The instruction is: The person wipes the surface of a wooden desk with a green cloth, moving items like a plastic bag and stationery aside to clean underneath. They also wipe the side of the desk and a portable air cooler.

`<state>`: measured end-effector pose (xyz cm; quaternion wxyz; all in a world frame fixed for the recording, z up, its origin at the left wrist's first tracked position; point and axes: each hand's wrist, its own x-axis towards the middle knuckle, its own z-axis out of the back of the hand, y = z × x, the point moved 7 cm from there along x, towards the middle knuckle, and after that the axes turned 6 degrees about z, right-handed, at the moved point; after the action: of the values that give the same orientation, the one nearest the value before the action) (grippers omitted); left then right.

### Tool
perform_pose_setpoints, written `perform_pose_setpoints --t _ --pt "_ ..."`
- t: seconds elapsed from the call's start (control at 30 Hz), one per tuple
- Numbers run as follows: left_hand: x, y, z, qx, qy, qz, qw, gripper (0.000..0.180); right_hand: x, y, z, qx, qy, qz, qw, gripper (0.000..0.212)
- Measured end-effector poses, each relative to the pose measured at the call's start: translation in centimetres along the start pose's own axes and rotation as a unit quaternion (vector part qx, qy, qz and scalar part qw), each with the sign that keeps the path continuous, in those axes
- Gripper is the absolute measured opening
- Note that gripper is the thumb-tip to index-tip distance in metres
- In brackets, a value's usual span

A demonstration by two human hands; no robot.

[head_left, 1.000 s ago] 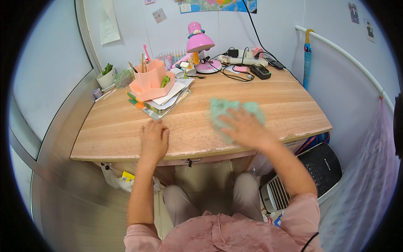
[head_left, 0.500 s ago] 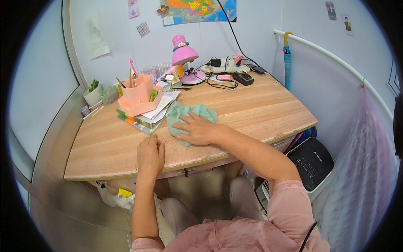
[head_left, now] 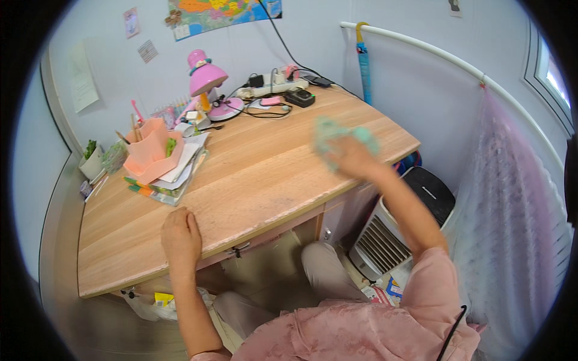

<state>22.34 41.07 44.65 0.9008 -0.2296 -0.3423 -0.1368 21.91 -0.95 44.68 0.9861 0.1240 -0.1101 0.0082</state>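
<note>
A pale green cloth (head_left: 346, 135) lies bunched on the wooden desk (head_left: 253, 162), toward its right end. My right hand (head_left: 350, 156) is on top of it, pressing it to the surface; motion blurs both the hand and the cloth. Near the desk's front edge rests my left hand (head_left: 182, 236), its fingers curled in and nothing visible in them. Beyond that hand, a pink pen holder (head_left: 150, 150) stands on a stack of papers and books (head_left: 180, 174).
At the back of the desk stand a pink lamp (head_left: 208, 81), a white power strip (head_left: 271, 88) with cables, and a black device (head_left: 299, 97). A potted plant (head_left: 91, 161) is at far left. A black-topped air cooler (head_left: 391, 234) stands right of the desk, near a sheer curtain (head_left: 500, 228).
My right hand has swept the cloth rightward across the desk, away from the papers. My left hand stays by the front edge. The whole view has shifted toward the right.
</note>
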Motion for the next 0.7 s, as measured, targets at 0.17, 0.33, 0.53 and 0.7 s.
perform_pose_setpoints --t 0.17,0.33,0.53,0.7 --pt "0.2 -0.8 0.3 -0.022 0.037 0.009 0.999 0.022 -6.8 11.0 -0.5 -0.017 -0.105 0.219 0.970 0.047" --pt "0.1 -1.3 0.8 -0.024 0.075 0.029 0.996 0.024 -4.5 -6.6 2.9 0.051 -0.103 -0.044 0.992 0.051" --pt "0.0 -1.7 -0.3 -0.011 0.079 0.031 0.996 0.024 -2.7 -17.1 6.0 -0.031 -0.110 -0.232 0.966 0.056" --pt "-0.1 -1.4 0.0 0.013 0.091 0.035 0.995 0.024 -5.6 2.1 0.5 -0.047 -0.071 0.129 0.988 0.054"
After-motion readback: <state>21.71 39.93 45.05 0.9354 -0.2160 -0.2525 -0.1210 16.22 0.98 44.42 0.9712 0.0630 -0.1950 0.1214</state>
